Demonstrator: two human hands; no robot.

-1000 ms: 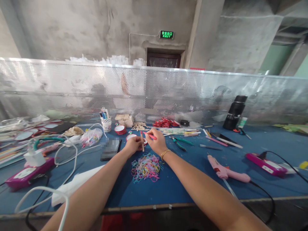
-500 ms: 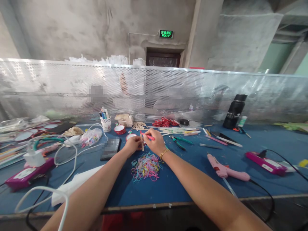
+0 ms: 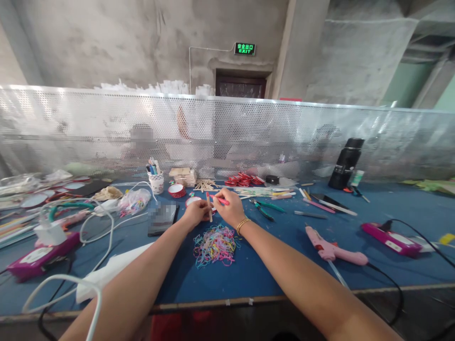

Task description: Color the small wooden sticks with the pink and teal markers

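My left hand (image 3: 196, 212) is closed on a thin wooden craft stick (image 3: 209, 210), held nearly upright. My right hand (image 3: 230, 207) grips a red pen (image 3: 222, 201), its tip at the upper part of the stick. Just below both hands lies a heap of small coloured rubber bands (image 3: 215, 246). Behind my left hand a round white piece with a red rim (image 3: 192, 201) is partly covered. A shiny dark flat pouch or device (image 3: 162, 220) rests left of my left hand; I cannot make out which.
Green-handled pliers (image 3: 265, 209) and a pink glue gun (image 3: 334, 251) lie to the right. Purple power strips (image 3: 391, 239) sit at both sides. A cup of pens (image 3: 155, 182), sticks and red pieces line the back by a perforated metal screen (image 3: 249, 123). White cables loop at left.
Both hands keep their place and hold. The pen has shifted very slightly against the stick; the whole view has moved a little.
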